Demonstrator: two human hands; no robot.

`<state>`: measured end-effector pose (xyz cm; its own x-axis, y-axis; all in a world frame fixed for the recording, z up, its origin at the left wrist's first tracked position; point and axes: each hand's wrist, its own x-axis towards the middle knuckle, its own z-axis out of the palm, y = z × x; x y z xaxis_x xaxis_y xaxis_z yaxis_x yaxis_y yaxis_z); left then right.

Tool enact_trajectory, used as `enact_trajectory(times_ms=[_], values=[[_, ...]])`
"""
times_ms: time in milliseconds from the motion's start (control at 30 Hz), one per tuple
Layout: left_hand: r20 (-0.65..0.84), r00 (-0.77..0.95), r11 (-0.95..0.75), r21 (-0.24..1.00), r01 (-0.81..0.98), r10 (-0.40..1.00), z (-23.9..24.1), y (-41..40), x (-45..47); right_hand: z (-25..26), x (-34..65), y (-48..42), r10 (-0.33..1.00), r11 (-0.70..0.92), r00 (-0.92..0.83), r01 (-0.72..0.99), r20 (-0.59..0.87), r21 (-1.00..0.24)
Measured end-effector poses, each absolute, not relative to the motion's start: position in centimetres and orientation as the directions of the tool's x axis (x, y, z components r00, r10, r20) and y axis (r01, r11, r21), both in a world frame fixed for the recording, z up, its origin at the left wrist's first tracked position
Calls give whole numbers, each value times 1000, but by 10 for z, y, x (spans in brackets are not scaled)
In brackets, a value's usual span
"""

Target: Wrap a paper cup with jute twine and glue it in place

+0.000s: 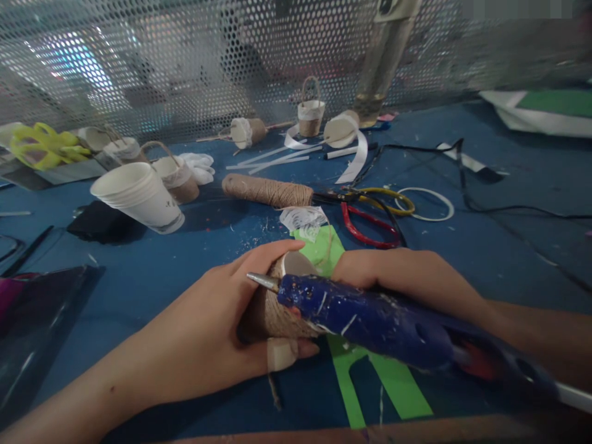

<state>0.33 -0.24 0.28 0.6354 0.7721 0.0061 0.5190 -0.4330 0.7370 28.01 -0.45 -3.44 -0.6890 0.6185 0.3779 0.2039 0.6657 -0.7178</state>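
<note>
Your left hand [217, 320] clasps a brown twine-wrapped cup [266, 313] between thumb and fingers; right hand [398, 271] beside it, grip unclear.

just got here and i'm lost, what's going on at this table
A person's left hand is wrapped around a twine-covered cup. The right hand is at a blue glue gun, which crosses in front of the cup, its metal tip toward the left hand; the right hand's grip is partly hidden. Green paper lies beneath on the blue table. Beyond are a roll of twine, a stack of paper cups and small handled baskets.
</note>
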Motion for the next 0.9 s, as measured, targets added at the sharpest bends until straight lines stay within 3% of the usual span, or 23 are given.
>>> enact_trajectory(times_ms=[367,667,900], values=[[82,654,-508,704,496,752,-5,-1,-1,-37,279,-3,568,690,-716,146,406,-709],[50,711,-575,629,524,702,-2,3,-6,-34,280,-5,594,662,-724,192,350,-725],[55,698,-563,637,526,714,-3,2,-8,-36,280,-5,594,672,-721,202,356,-713]])
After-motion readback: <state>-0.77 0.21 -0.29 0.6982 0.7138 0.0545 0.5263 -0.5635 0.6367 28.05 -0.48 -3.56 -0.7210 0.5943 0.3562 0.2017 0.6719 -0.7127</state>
